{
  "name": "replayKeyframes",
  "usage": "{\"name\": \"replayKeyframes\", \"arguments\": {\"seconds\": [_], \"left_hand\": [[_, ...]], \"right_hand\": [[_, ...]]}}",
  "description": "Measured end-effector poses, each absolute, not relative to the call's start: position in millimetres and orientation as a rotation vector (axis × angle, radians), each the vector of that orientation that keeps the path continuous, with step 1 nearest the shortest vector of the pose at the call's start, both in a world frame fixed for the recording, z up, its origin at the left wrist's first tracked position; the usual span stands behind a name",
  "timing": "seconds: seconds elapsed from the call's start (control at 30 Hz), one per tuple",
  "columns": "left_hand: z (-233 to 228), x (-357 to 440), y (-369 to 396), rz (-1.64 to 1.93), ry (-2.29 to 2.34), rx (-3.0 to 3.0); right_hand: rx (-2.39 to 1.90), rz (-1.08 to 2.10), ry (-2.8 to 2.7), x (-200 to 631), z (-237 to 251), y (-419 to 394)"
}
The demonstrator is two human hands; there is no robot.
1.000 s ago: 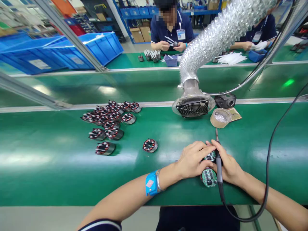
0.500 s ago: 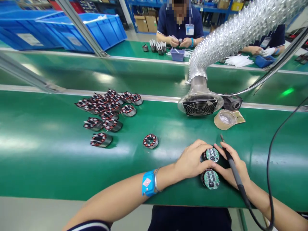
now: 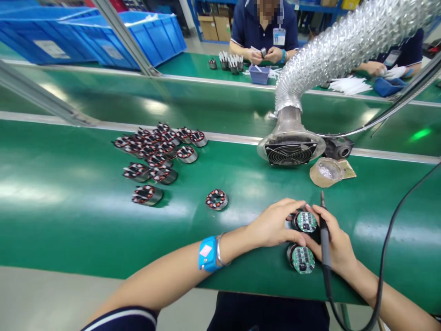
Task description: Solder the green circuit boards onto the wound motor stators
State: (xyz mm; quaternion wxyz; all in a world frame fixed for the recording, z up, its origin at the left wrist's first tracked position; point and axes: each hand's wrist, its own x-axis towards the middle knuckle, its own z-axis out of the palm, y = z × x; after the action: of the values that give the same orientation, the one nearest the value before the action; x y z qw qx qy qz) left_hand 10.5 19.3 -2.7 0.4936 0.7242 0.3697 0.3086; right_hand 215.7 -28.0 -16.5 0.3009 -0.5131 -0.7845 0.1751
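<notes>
My left hand [image 3: 275, 224] curves its thumb and fingers around a motor stator topped with a round green circuit board [image 3: 306, 222]. My right hand [image 3: 336, 241] holds a soldering iron [image 3: 324, 239], tip pointing away from me, while its fingertips and thumb reach the right side of the same stator. Just below, closer to the table's front edge, another stator with a green board [image 3: 303, 260] stands by my thumbs. One bare stator [image 3: 217, 199] with orange-red windings sits to the left of my hands.
Several stators [image 3: 155, 149] are grouped at the left. A fume extractor with a silver duct [image 3: 291, 147] hangs beyond my hands, beside a tan solder cup [image 3: 325, 172]. The iron's black cable [image 3: 384, 257] loops at right. Across the bench, a co-worker [image 3: 265, 32] handles parts near blue bins [image 3: 138, 41].
The soldering iron has swung more upright in my right hand. A small gap now shows between my left palm and the stator. The view has shifted slightly.
</notes>
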Motion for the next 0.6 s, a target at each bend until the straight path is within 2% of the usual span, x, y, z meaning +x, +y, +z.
{"name": "replayKeyframes", "arguments": {"seconds": [0.2,0.6], "left_hand": [[-11,9,18,0.667,1.094,1.298],[-11,13,9,0.857,1.123,1.295]], "right_hand": [[-1.378,0.563,-2.040,217,-22,-25],[-1.379,0.488,-2.048,214,-21,-26]]}}
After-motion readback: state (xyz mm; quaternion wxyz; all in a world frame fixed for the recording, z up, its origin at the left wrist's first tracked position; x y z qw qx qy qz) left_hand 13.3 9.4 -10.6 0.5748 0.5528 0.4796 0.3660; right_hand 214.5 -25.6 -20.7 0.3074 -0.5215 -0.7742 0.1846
